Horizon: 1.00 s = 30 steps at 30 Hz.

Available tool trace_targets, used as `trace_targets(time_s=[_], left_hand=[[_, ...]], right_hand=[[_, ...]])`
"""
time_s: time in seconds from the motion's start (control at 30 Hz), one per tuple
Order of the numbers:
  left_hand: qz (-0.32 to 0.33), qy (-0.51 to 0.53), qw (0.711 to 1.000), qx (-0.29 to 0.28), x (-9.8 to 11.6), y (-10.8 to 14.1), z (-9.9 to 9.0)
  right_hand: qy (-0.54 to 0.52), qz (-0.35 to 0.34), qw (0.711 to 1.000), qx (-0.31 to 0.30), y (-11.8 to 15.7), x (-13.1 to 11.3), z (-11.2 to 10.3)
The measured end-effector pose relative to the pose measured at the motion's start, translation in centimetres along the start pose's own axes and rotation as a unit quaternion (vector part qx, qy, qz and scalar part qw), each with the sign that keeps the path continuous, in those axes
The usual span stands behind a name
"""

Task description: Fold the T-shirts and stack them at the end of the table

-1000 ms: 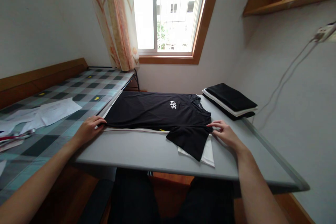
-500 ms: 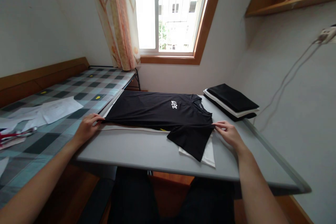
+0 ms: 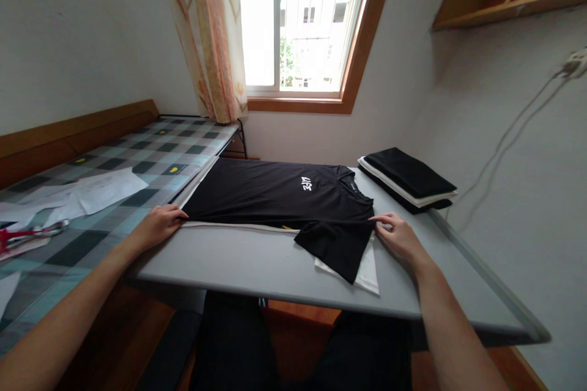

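A black T-shirt with white "LIFE" lettering lies spread sideways on the grey table, its collar to the right and its hem to the left. Under it, a white garment shows below the near sleeve and along the left and near edges. My left hand pinches the shirt's near hem corner. At the near shoulder, above the sleeve, my right hand grips the fabric between thumb and fingers. The near sleeve lies flat toward me.
A stack of folded black and white clothes sits at the table's back right. To the left, a bed with a checked sheet holds papers and red-handled scissors. The grey table ends just above my lap.
My left hand has lowered slightly, and the shirt's near hem corner now lies closer to the table. My right hand keeps its hold at the shoulder. The camera view has shifted a little.
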State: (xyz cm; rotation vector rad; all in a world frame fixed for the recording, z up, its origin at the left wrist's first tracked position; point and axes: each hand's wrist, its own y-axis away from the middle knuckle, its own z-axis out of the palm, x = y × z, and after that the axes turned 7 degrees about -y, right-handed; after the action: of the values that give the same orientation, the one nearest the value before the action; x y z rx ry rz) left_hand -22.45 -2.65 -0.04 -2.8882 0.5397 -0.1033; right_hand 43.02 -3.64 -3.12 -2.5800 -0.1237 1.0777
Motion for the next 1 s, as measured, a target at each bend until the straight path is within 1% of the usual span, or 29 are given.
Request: trace_targets(time_s=[0.17,0.23,0.27,0.33,0.4,0.47,0.57,0.63,0.7,0.77,0.83,0.93,1.0], left_hand=[[0.003,-0.014,1.000,-0.004,0.4,-0.1,-0.4],[0.008,-0.019,0.999,0.026,1.5,-0.8,-0.6],[0.014,-0.017,0.999,0.047,2.4,-1.4,-0.7],[0.043,-0.002,0.996,0.080,5.0,-2.9,-0.6],[0.096,0.016,0.991,0.090,8.6,-4.7,-0.2],[0.171,0.028,0.982,0.075,12.6,-6.5,0.4],[0.291,0.041,0.954,0.054,18.3,-8.7,1.5],[0.343,0.039,0.937,0.041,21.3,-9.8,2.1],[0.376,0.039,0.925,0.041,23.6,-10.6,2.4],[0.398,0.046,0.915,0.045,25.1,-11.1,2.5],[0.416,0.056,0.906,0.051,26.0,-11.5,2.4],[0.439,0.089,0.892,0.054,26.5,-11.7,2.2],[0.428,0.150,0.890,0.041,26.8,-11.8,2.3]], right_hand=[[0.005,-0.066,0.998,-0.014,0.2,-0.7,-0.9],[-0.003,-0.087,0.996,-0.032,0.5,-0.8,-1.0],[-0.004,-0.093,0.995,-0.042,0.7,-0.8,-1.0],[0.001,-0.099,0.993,-0.058,1.0,-0.8,-0.7],[0.014,-0.103,0.993,-0.062,1.1,-0.8,-0.3],[0.028,-0.111,0.992,-0.059,1.2,-1.1,0.0],[0.055,-0.119,0.990,-0.060,1.2,-1.9,0.3],[0.072,-0.124,0.987,-0.072,1.4,-2.5,0.4],[0.079,-0.139,0.983,-0.091,1.6,-2.8,0.4],[0.079,-0.165,0.977,-0.110,1.9,-2.8,0.5],[0.079,-0.184,0.973,-0.118,2.2,-2.6,0.5],[0.069,-0.184,0.974,-0.117,2.5,-2.3,0.3],[0.049,-0.179,0.974,-0.127,2.4,-2.4,0.3]])
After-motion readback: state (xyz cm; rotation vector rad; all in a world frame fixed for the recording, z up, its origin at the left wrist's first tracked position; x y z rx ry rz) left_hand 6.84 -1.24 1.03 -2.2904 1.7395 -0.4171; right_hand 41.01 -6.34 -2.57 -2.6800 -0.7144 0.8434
